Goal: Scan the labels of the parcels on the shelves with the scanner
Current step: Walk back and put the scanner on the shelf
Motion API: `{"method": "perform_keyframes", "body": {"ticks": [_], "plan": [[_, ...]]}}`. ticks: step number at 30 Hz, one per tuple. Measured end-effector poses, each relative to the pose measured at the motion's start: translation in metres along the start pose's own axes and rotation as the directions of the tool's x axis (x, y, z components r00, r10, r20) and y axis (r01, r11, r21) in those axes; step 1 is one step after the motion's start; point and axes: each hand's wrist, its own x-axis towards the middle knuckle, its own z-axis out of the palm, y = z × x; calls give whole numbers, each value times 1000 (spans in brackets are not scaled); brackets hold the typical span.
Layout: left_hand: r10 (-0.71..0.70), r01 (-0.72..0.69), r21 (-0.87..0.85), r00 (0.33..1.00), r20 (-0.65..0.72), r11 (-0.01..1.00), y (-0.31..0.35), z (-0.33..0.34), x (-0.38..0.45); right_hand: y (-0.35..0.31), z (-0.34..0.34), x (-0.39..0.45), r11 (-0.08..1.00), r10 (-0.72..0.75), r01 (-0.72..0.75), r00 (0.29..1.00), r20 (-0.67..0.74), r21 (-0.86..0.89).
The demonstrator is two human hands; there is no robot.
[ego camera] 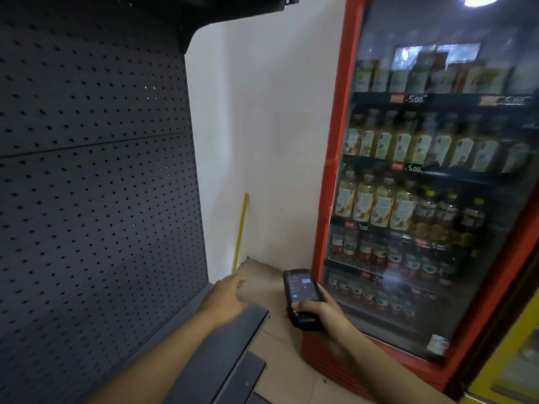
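My right hand [318,312] grips a black handheld scanner [302,295] with its lit screen facing up, low in the gap between the shelving and the fridge. My left hand [229,295] reaches forward over the end of the dark shelf [233,339], fingers loosely apart and holding nothing. Just beyond its fingertips a tan, parcel-like object [259,272] lies on the floor against the wall; no label shows on it. The dark perforated shelf back panel [96,185] on the left carries no parcels in this view.
A red drinks fridge [329,176] with a glass door and rows of bottles fills the right. A yellow stick [241,228] leans in the wall corner. A yellow cabinet edge [507,363] is at the far right. The tiled floor [291,374] lies between shelf and fridge.
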Motion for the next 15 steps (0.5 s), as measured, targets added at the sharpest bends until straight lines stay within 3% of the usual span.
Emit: {"method": "perform_keyframes", "body": {"ticks": [8, 15], "plan": [[-141, 154, 161, 986, -87, 975, -34, -27, 52, 4, 18, 105, 996, 75, -81, 987, 143, 35], [-285, 326, 473, 946, -157, 818, -59, -40, 73, 14, 38, 180, 979, 202, -200, 946, 255, -33]]}}
